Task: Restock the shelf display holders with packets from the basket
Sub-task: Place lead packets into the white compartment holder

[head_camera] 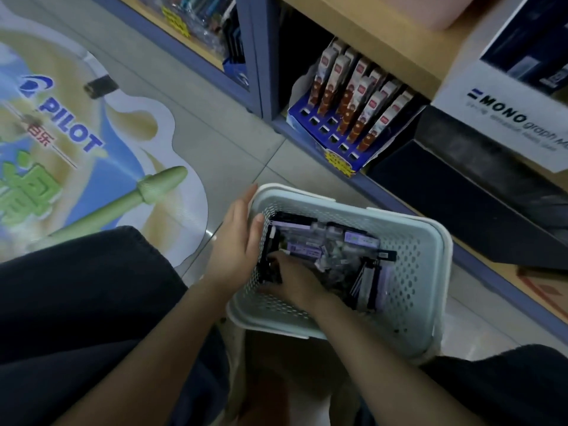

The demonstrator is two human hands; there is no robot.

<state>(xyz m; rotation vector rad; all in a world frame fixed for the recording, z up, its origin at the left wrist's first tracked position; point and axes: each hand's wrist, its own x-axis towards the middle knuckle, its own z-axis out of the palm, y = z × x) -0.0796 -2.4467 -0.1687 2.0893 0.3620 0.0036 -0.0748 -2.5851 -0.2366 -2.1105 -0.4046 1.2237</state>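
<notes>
Observed left hand (236, 241) flat, fingers straight, against left rim of basket (418, 265); right hand (295, 278) among packets (353, 241) inside, grip indiscernible. Floor (246, 155) tiles beyond the far edge.

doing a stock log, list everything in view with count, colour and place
basket: one, pale green with white rim, on the floor before the shelf
packets in basket: several, purple, black and clear, piled inside
display holder: one, blue, bottom shelf
packets in holder: about ten, brown and white, upright in rows
MONO box: one, white, shelf above at right
floor sticker: one, blue, green and cream, floor at left
left hand: one, fingers straight on basket's left rim
right hand: one, inside basket on packets, grip unclear
</notes>
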